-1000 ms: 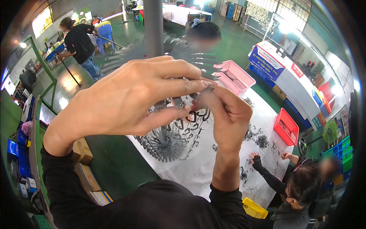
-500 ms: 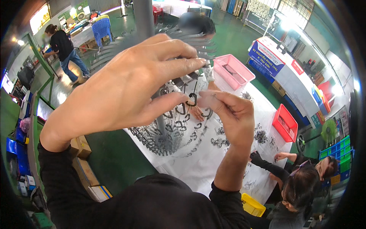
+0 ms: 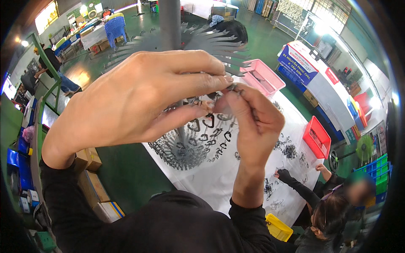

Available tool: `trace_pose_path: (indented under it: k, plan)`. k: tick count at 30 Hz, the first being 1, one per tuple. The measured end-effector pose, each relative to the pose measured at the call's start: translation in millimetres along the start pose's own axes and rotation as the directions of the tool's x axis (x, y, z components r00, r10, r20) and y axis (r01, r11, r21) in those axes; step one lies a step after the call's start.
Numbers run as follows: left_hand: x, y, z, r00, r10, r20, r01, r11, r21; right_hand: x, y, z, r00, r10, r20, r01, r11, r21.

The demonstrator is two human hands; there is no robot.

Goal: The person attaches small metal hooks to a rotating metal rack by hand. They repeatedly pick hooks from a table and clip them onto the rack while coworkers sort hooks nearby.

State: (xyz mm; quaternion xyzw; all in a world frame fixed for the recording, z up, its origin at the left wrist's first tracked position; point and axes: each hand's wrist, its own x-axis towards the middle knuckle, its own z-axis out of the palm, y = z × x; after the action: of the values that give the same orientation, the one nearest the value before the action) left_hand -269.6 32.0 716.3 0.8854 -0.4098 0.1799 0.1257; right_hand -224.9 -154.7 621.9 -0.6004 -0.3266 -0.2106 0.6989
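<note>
A round grey metal rack (image 3: 141, 44) with many toothed arms spreads around a grey post (image 3: 170, 25) in front of me. Strings of small black C-shaped pieces (image 3: 208, 121) hang below it. My left hand (image 3: 126, 99) reaches across under the disc, its fingers bent over and its thumb beneath, closed around something at the rack's edge. From the right, my right hand (image 3: 258, 120) meets those fingertips in a pinch. What either hand grips is mostly hidden by the fingers; only a bit of dark material shows there.
A white-covered table (image 3: 202, 192) bears piles of black pieces (image 3: 289, 151), a pink basket (image 3: 263, 78) and a red basket (image 3: 317, 137). A yellow basket (image 3: 278, 227) lies at the near edge. Co-workers sit at the right; another person (image 3: 230, 31) is beyond the rack. Cartons (image 3: 93, 187) stand left.
My right hand has moved up and left to my left fingertips, covering the black loop seen between the hands before. The person walking at the far left has moved further left.
</note>
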Motion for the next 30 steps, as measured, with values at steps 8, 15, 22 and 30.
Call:
trace_pose_path:
  k: [8, 15, 22, 30]
  plan:
    - [8, 11, -2, 0.993, -0.116, 0.002, 0.114, 0.979, 0.168, -3, 5, -41, 0.986, 0.167, -0.021, -0.168, 0.985, -0.031]
    - [16, 17, 6, 0.987, -0.158, 0.040, 0.138, 0.940, 0.311, 12, 37, -106, 0.963, 0.267, 0.013, -0.250, 0.917, -0.312]
    - [13, 5, 2, 0.988, -0.121, 0.093, 0.084, 0.939, 0.335, 38, 63, -197, 0.950, 0.250, -0.187, -0.310, 0.831, -0.462]
    - [16, -2, -16, 0.986, -0.054, 0.158, 0.026, 0.984, 0.176, 40, 80, -213, 0.952, 0.267, -0.149, -0.137, -0.063, -0.989]
